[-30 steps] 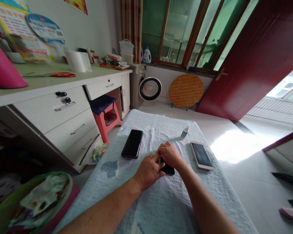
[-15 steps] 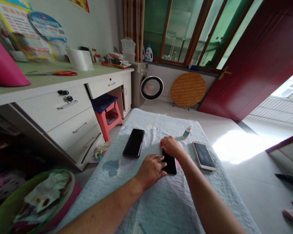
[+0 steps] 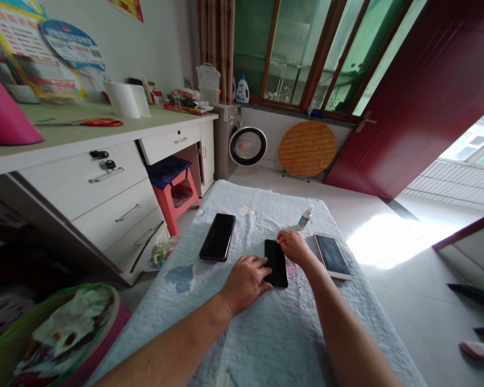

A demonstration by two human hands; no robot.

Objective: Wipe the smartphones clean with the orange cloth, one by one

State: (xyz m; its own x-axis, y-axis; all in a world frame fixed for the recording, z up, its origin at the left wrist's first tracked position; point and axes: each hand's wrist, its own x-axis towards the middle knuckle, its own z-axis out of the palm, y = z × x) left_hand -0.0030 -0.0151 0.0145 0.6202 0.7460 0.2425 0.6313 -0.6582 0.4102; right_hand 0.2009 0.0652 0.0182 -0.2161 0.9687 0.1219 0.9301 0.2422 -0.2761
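Note:
A black smartphone (image 3: 276,263) lies face up on the quilted cloth (image 3: 262,333), between my hands. The spread fingertips of my left hand (image 3: 245,282) rest on its left edge, with the thumb near its lower corner. My right hand (image 3: 293,245) is closed at the phone's upper right edge. A small orange bit shows at its fingertips, too little to name. To the left lies a larger black smartphone (image 3: 218,237). On the right are a gold-framed smartphone (image 3: 332,256) and a small spray bottle (image 3: 305,217) standing upright.
A white desk (image 3: 116,188) with drawers runs along the left, bearing scissors (image 3: 100,123) and a paper roll (image 3: 123,99). Below it stands a pink stool (image 3: 173,201). A lined bin (image 3: 116,317) is at lower left. Farther back are a washing machine (image 3: 226,121) and a round wooden tabletop (image 3: 308,148).
My right hand has moved from the phone's top edge to its upper right side, uncovering more screen. My left hand stays at the phone's left side. The view has shifted slightly.

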